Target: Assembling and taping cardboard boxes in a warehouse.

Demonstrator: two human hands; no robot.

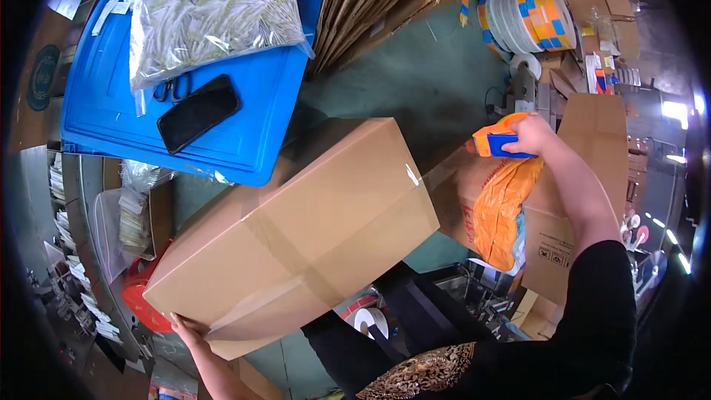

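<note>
A long brown cardboard box (296,233), taped shut with clear tape along its top seam, is lying slantwise across the green bench (422,81), its near end jutting past the bench's near edge. The person's left hand (185,328) is bracing that near-left corner, fingers pressed against the underside; it is steadying the box rather than closing around anything. The right hand (532,135) is clenching an orange and blue hand-held tape dispenser (498,139), lifted just off the box's far-right corner, beside a smaller brown carton (563,207) with a crumpled orange plastic bag (503,211) draped over its front.

Toward the bench's far-left corner a bright blue plastic crate lid (111,104) is lying flat, just beside the box's far edge. On it are resting a black smartphone (198,112), a pair of dark-handled scissors (172,90) and a clear plastic bag stuffed with small pale pieces (215,11). A stack of flattened corrugated cardboard sheets (374,4) is sitting at the far edge, and rolls of orange-and-blue chequered tape (529,18) are piled toward the far-right corner.
</note>
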